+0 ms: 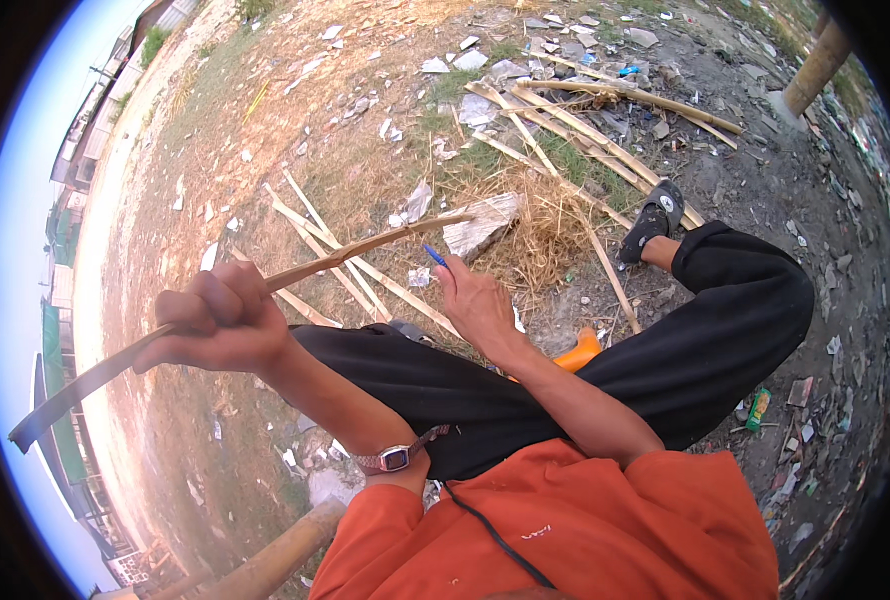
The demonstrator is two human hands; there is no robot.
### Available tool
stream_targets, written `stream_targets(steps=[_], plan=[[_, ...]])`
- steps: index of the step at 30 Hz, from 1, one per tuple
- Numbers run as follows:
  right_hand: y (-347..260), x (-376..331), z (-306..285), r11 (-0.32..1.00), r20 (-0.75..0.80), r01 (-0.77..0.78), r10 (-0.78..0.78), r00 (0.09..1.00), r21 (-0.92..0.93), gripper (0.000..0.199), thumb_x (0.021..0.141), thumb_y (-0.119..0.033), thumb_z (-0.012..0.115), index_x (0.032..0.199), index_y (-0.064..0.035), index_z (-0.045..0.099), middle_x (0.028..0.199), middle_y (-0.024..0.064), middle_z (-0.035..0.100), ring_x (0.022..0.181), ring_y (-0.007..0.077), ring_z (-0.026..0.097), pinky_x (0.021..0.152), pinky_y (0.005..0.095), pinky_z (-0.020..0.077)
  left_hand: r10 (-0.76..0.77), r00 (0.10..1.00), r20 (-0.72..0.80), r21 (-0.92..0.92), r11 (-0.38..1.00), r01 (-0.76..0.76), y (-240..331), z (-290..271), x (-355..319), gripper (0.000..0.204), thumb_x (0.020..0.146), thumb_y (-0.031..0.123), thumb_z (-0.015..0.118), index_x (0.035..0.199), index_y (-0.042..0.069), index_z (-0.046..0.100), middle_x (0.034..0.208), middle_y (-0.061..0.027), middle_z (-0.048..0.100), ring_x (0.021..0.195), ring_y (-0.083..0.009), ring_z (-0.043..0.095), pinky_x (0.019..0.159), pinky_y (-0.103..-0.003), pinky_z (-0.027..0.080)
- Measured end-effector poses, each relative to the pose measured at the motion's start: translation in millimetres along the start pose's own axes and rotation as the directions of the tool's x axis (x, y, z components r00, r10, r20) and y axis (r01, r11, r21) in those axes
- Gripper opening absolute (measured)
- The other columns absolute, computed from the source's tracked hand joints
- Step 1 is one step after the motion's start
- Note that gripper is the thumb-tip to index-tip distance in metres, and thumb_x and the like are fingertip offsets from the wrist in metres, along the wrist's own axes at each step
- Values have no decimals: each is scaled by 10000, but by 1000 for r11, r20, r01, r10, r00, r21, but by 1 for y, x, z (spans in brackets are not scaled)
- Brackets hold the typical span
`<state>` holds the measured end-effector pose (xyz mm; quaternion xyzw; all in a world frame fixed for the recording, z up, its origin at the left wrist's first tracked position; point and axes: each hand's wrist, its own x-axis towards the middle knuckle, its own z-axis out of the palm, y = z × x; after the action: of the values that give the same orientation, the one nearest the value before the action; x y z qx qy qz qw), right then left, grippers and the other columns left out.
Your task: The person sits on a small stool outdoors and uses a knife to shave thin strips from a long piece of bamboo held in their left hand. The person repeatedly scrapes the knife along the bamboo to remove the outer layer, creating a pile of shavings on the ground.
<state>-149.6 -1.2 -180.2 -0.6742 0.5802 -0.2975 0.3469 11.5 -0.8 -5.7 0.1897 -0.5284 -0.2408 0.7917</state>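
My left hand is closed around a long, slightly bent bamboo strip, raised at the left. One end of the strip points down to the lower left and looks dark; the other reaches over the ground ahead. Beyond my knees, my right hand grips a thin blue pen-like stick, its tip near the strip's underside but apparently apart from it. Most of that blue stick is hidden by the fingers. Between my legs shows a smooth orange curved object, partly covered by my right forearm.
Split bamboo strips lie crossed ahead, with more bamboo pieces at the far right. A pale block sits beside dry straw. Thick poles stand at the upper right and lower left. Litter covers the ground.
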Motion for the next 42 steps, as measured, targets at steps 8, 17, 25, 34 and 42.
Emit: stream_targets(steps=[8, 17, 25, 34, 42], plan=[[14, 3, 6, 990, 32, -56, 53, 998, 131, 250, 926, -278, 412, 981, -64, 528, 572, 225, 543, 587, 421, 567, 545, 496, 436, -18, 997, 77, -96, 995, 26, -2, 6, -2, 600, 806, 709, 260, 563, 162, 225, 403, 46, 161, 337, -57, 98, 317, -230, 61], [5, -2, 23, 976, -80, 80, -65, 995, 204, 223, 919, -244, 445, 968, -39, 517, 579, 215, 543, 587, 400, 569, 523, 470, 435, 2, 999, 35, -13, 1000, -1, -4, 13, -4, 601, 802, 713, 271, 568, 162, 222, 417, 51, 154, 350, -57, 86, 321, -226, 67], [17, -5, 32, 981, -105, 56, -37, 994, 186, 242, 923, -268, 422, 938, -46, 519, 566, 213, 544, 579, 410, 561, 514, 487, 426, -8, 998, -63, 18, 1000, 9, -1, 10, -3, 601, 803, 708, 268, 562, 161, 206, 422, 51, 140, 350, -56, 80, 324, -228, 71], [31, 7, 32, 971, -29, -35, 43, 999, 235, 285, 924, -309, 393, 956, -66, 539, 574, 228, 544, 580, 437, 556, 559, 511, 424, 0, 999, -40, 72, 997, 3, -4, 15, -2, 599, 803, 707, 262, 563, 161, 201, 415, 51, 147, 349, -54, 83, 324, -231, 75], [24, 10, 35, 991, 0, 34, -34, 999, 129, 267, 924, -303, 389, 968, -69, 511, 594, 244, 558, 604, 443, 564, 566, 534, 423, 44, 985, -164, 263, 965, 1, -1, 10, 1, 614, 767, 754, 279, 564, 180, 196, 454, 54, 113, 409, -69, 71, 371, -232, 77]])
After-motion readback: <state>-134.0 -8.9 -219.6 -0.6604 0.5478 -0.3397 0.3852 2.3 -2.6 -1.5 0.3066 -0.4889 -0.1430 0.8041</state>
